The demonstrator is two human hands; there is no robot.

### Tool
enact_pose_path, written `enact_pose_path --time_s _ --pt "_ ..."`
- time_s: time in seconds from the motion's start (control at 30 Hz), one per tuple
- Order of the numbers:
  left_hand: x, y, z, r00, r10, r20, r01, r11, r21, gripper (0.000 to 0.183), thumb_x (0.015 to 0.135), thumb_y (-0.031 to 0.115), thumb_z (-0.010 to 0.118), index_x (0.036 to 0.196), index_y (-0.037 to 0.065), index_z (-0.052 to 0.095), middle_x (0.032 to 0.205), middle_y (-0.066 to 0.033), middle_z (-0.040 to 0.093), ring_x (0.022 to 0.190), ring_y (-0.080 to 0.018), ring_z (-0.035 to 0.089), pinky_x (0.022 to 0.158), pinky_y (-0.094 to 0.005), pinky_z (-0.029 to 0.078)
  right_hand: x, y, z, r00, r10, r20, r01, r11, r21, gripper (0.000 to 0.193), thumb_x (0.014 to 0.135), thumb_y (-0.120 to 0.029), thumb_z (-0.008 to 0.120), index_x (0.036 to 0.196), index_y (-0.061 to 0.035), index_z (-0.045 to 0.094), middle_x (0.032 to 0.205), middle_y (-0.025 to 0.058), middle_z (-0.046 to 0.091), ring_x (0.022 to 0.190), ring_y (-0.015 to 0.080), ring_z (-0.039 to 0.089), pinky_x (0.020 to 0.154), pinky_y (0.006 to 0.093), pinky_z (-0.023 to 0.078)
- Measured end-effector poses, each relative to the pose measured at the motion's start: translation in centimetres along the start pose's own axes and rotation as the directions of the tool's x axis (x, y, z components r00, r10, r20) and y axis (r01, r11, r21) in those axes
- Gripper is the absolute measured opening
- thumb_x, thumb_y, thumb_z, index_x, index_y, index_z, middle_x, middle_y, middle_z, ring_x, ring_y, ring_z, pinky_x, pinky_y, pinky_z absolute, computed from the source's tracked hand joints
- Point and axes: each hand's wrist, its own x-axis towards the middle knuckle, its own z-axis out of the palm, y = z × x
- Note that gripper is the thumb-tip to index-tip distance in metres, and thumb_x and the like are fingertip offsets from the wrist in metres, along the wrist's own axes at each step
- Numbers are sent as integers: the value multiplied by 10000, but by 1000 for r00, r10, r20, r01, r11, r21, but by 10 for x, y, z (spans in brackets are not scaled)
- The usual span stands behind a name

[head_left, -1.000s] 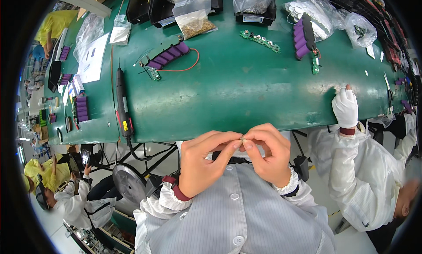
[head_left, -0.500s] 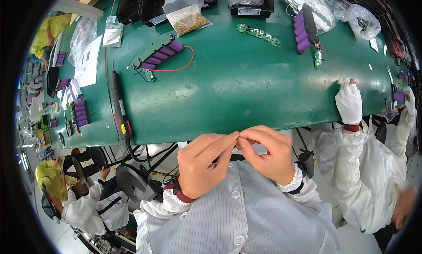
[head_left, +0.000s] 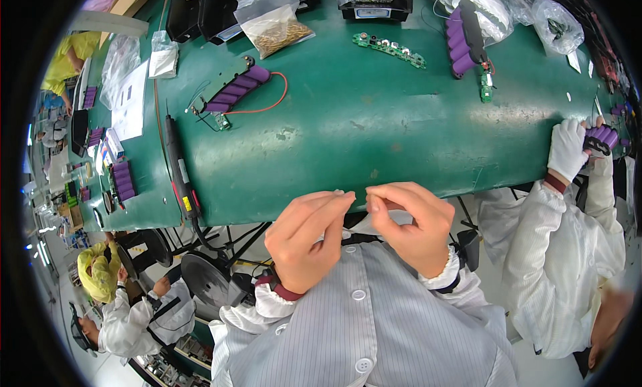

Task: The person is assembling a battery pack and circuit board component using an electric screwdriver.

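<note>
My left hand [head_left: 304, 240] and my right hand [head_left: 416, 226] hover over the near edge of the green table [head_left: 321, 153], in front of my striped smock. Each is closed in a pinch, thumb against fingertips, with a small gap between the two hands. Whatever the fingertips hold, if anything, is too small to make out. Farther back on the left lies a purple battery pack [head_left: 237, 90] with a red wire and a small green board. A long green circuit board [head_left: 390, 50] rests at the back, and another purple battery pack [head_left: 461, 42] lies right of it.
A corded electric screwdriver [head_left: 178, 166] lies at the left. Along the back are black bins [head_left: 374, 6], a bag of brass-coloured parts [head_left: 274, 32] and clear plastic bags [head_left: 558, 26]. On the right, a co-worker's gloved hand [head_left: 567, 148] is at a purple battery pack [head_left: 600, 138].
My fingertips were together and have parted sideways, both hands still pinched. The co-worker's gloved hand on the right has moved farther right, to a purple battery pack.
</note>
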Motion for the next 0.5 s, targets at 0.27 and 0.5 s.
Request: enact_pose_path --time_s 0.27,0.5 --pt "-1 -23 -1 796 -389 463 593 353 -724 149 1024 28 663 1148 -24 600 1025 -134 731 961 -218 731 872 -369 606 5 13 -14 931 221 290 -342 804 486 134 908 68 714 1034 45 754 917 127 734 770 204 766 658 286 627" --pt "-2 -28 4 861 -198 468 503 462 -730 25 976 -28 683 977 -16 706 914 -136 749 841 -209 745 758 -325 613 7 10 -24 981 -35 191 -24 954 298 214 847 61 791 1036 -36 810 932 81 746 738 150 734 622 255 588"
